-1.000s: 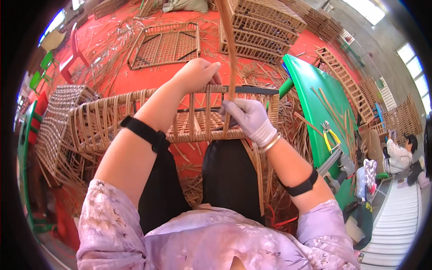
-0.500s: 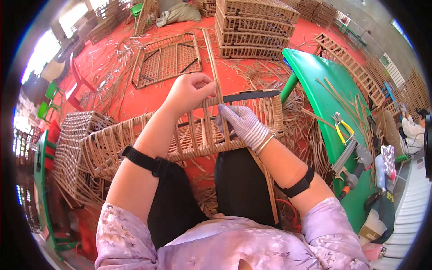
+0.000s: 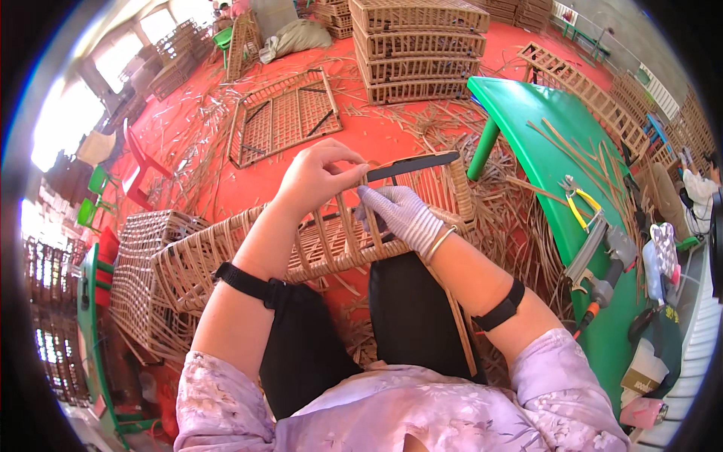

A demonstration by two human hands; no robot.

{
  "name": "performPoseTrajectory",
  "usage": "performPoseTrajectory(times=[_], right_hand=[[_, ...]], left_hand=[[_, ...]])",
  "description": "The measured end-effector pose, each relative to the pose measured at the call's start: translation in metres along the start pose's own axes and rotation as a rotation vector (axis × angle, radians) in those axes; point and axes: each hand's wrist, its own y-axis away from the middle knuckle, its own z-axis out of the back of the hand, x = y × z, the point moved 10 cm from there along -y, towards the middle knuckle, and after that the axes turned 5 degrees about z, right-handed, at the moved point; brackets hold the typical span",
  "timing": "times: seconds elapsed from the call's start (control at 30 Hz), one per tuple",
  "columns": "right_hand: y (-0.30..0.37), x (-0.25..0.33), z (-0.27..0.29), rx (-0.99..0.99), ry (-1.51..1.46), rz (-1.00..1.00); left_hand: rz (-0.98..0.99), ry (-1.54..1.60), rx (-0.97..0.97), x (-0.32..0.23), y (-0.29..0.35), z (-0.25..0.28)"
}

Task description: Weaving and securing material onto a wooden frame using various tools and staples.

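A long wicker basket (image 3: 320, 267) with an open slatted side lies across in front of my thighs. My bare left hand (image 3: 320, 175) is at its far rim, thumb and forefinger pinched together on a rattan strip. My right hand (image 3: 399, 215), in a striped glove, is closed round the basket's side just right of there, its thumb up near the left fingertips. Some of its fingers are hidden behind the weave. A flat black bar (image 3: 413, 166) runs along the far rim, right of my fingertips.
A green table (image 3: 527, 124) at the right bears yellow-handled cutters (image 3: 581, 202), a power tool (image 3: 602, 286) and loose strips. Another woven basket (image 3: 151, 275) stands at the left. Ahead are a basket frame (image 3: 286, 117) and stacked baskets (image 3: 422, 56). Rattan scraps litter the red floor.
The rattan strip that stood upright above the rim no longer sticks up; it seems bent down at my left fingertips. My left hand has turned with it, and the view has shifted slightly.
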Motion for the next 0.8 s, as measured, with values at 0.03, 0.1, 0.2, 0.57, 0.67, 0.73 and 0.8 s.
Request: performPoseTrajectory(times=[0.03, 0.1, 0.2, 0.57, 0.67, 0.73, 0.8], right_hand=[[0.001, 0.001, -0.001, -0.001, -0.002, 0.001], [0.002, 0.000, -0.003, 0.013, -0.042, -0.033], [0.001, 0.000, 0.004, -0.043, -0.049, -0.085], [0.001, 0.004, 0.008, -0.085, -0.468, 0.085], [0.005, 0.003, 0.007, -0.043, -0.067, 0.072], [0.007, 0.001, 0.013, -0.133, 0.233, 0.116], [0.019, 0.017, 0.020, -0.175, 0.429, 0.164]], left_hand=[[-0.010, -0.032, 0.001, -0.004, 0.001, 0.000], [0.015, -0.051, 0.030, -0.002, 0.001, -0.003], [0.046, -0.069, 0.049, 0.005, 0.000, -0.003], [0.207, -0.079, 0.178, 0.021, -0.005, -0.014], [0.252, -0.050, 0.220, 0.027, -0.005, -0.018], [0.227, -0.100, 0.244, 0.022, -0.005, -0.018], [0.221, -0.090, 0.241, 0.023, -0.007, -0.018]])
